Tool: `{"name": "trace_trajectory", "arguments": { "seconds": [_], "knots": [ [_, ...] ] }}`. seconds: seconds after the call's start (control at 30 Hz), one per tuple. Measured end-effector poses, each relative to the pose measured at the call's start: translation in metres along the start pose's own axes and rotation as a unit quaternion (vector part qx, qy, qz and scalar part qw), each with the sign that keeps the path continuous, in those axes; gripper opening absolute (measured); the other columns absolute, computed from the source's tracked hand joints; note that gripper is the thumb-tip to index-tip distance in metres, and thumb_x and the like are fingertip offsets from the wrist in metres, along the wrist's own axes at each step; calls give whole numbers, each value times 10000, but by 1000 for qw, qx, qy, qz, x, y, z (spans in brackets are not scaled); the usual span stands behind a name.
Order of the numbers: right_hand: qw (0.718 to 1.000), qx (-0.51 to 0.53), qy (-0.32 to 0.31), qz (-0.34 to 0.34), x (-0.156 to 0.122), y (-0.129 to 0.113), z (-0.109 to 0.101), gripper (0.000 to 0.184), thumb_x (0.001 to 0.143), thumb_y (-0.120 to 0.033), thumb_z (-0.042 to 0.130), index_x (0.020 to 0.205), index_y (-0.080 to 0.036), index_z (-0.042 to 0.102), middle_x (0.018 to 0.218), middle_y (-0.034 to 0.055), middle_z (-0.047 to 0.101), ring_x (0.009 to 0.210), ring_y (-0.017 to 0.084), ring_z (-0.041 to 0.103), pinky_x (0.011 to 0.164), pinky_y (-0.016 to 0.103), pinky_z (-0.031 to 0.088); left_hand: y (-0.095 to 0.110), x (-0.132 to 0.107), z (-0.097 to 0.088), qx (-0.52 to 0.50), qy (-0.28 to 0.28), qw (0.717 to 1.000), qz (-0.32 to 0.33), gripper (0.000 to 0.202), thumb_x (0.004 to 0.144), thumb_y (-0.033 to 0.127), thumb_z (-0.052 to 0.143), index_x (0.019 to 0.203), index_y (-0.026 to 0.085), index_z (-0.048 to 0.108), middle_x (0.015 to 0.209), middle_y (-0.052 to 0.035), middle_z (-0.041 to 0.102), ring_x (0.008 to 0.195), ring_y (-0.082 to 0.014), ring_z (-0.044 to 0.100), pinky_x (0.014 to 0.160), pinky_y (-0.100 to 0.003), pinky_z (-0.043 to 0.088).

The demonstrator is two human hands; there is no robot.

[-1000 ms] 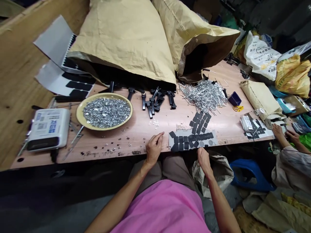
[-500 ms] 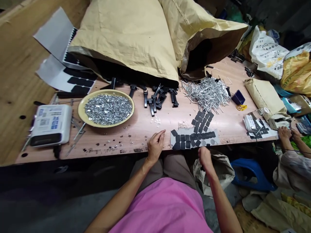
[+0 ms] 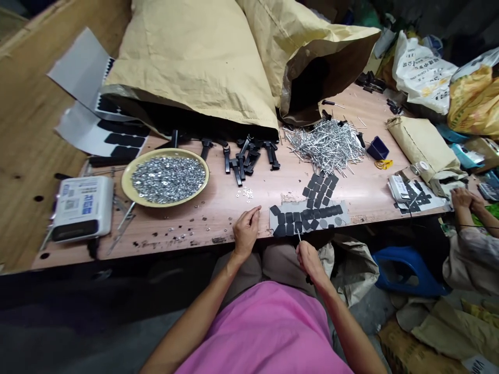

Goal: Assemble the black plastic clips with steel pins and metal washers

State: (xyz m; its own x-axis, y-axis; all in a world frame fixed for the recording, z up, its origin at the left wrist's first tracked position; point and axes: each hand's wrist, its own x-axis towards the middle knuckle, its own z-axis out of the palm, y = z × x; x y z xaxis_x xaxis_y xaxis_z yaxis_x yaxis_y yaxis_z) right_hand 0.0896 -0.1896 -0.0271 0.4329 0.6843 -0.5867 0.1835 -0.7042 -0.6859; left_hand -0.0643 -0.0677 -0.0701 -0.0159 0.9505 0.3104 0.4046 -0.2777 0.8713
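My right hand (image 3: 310,259) is closed around a thin metal rod (image 3: 299,236), whose tip reaches the nearest row of black pads (image 3: 289,228) at the table's front edge. Something black shows below that fist, perhaps the rod's other end. The pads lie on a grey backing sheet (image 3: 343,218), and more are fanned out behind it. My left hand (image 3: 245,234) rests at the edge, left of the sheet, with thumb and forefinger pressed together; whatever is between them is too small to see. Small white washers (image 3: 245,193) lie beyond its fingertips.
A yellow bowl of metal washers (image 3: 127,189) stands left, beside a white box-shaped device (image 3: 83,208). Black plastic parts (image 3: 241,161) and a heap of metal pins (image 3: 327,143) lie before large paper sacks (image 3: 195,62). Another person's hands (image 3: 463,200) are at far right.
My right hand has moved left and turned, bringing the rod's tip to the pads. My left hand keeps its pinch almost in place. The view has shifted slightly.
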Motion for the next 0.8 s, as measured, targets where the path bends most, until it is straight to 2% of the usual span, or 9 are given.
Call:
{"name": "trace_trajectory", "arguments": {
  "seconds": [0.1, 0.2, 0.33, 0.4, 0.5, 0.63, 0.7, 0.8],
  "knots": [
    [996, 61, 49, 40, -11, 19, -25, 269, 788, -384, 304, 684, -205, 475, 447, -88, 364, 304, 54, 218, 324, 186, 219, 1, -1, -2, 11, 2, 1000, -7, 285, 848, 272, 438, 886, 156, 696, 851, -80, 722, 779, -183, 670, 707, -285, 512],
    [981, 92, 152, 80, -26, 49, -60, 309, 762, -438, 328, 757, -192, 516, 478, -78, 382, 307, 58, 255, 314, 190, 230, 2, -2, -6, 20, -1, 1000, -17, 281, 838, 265, 444, 891, 148, 694, 868, -85, 720, 798, -189, 668, 734, -295, 508],
    [947, 83, 289, 116, -43, 89, -99, 448, 762, -486, 327, 962, -166, 568, 550, -58, 415, 366, 83, 354, 359, 207, 303, 1, -1, -6, 13, -6, 1000, -20, 270, 835, 253, 455, 898, 142, 694, 888, -87, 717, 826, -187, 663, 770, -294, 500],
    [936, 65, 324, 122, -45, 100, -111, 527, 771, -509, 310, 1063, -152, 563, 599, -32, 470, 420, 110, 431, 411, 234, 368, 0, 0, -3, 14, 2, 1000, -21, 263, 835, 249, 458, 902, 150, 693, 890, -82, 713, 825, -182, 659, 773, -293, 500],
    [933, 29, 338, 119, -40, 103, -124, 612, 763, -535, 325, 1154, -112, 531, 718, 53, 588, 584, 193, 571, 546, 311, 457, 3, -4, -3, 15, 10, 1000, -11, 260, 838, 251, 456, 899, 154, 689, 860, -80, 705, 788, -182, 654, 734, -295, 515],
    [938, -52, 337, 66, -18, 96, -138, 662, 722, -572, 404, 1151, -87, 538, 939, 205, 640, 889, 341, 603, 743, 448, 454, 11, -18, -14, 21, -30, 998, 60, 245, 856, 216, 451, 909, 186, 688, 807, -63, 698, 764, -170, 651, 722, -293, 529],
    [915, -142, 377, 12, -3, 87, -137, 609, 719, -582, 402, 1088, -135, 589, 920, 197, 664, 877, 358, 614, 756, 466, 458, 14, -26, -21, 32, -41, 995, 84, 235, 859, 199, 465, 938, 213, 685, 810, -49, 694, 752, -154, 648, 705, -269, 531],
    [911, -163, 355, -135, 13, 57, -114, 507, 763, -540, 393, 1045, -182, 614, 912, 146, 687, 880, 311, 633, 793, 423, 469, 14, -31, -36, 41, -21, 996, 81, 246, 871, 183, 456, 967, 212, 680, 811, -54, 684, 743, -143, 644, 680, -243, 527]
  ]
}}
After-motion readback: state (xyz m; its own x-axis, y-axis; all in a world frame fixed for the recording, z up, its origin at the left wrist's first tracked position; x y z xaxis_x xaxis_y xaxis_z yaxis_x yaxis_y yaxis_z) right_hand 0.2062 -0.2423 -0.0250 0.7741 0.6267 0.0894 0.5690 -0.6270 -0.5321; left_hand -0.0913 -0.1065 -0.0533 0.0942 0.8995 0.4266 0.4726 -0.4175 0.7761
